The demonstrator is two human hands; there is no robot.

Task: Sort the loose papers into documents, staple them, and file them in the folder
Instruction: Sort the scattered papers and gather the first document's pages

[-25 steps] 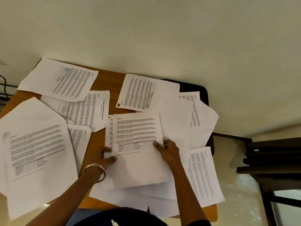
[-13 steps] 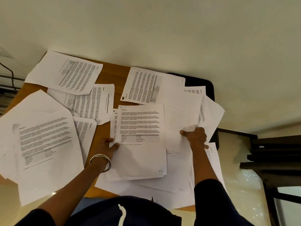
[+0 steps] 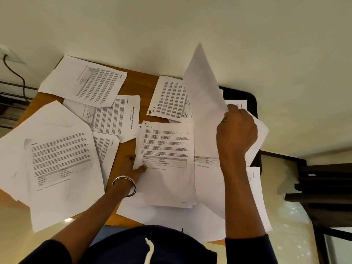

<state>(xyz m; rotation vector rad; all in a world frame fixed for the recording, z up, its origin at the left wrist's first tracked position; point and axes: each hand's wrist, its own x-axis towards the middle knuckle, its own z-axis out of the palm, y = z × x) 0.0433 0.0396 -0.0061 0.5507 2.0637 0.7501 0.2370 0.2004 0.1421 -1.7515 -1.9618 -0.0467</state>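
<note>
Loose printed sheets cover a small wooden table (image 3: pixel 131 88). In the middle lies a squared stack of pages (image 3: pixel 167 168) with a table printed low on its top page. My left hand (image 3: pixel 133 166), bangles on its wrist, grips the stack's left edge, thumb on top. My right hand (image 3: pixel 236 132) pinches the edge of a single sheet (image 3: pixel 202 96) and holds it lifted, its blank back facing me and its corner pointing up. A black folder (image 3: pixel 249 100) lies at the table's far right, mostly under papers. No stapler is visible.
More pages lie at the far left (image 3: pixel 85 80), the near left (image 3: pixel 57 164) and the far middle (image 3: pixel 169 100). Some sheets overhang the near and right edges. A cable (image 3: pixel 15 73) runs down the wall at left. Dark furniture (image 3: pixel 327 187) stands at right.
My right hand left the central stack, moved right, took a sheet by its edge and lifted it upright. My left hand stayed on the stack's left edge.
</note>
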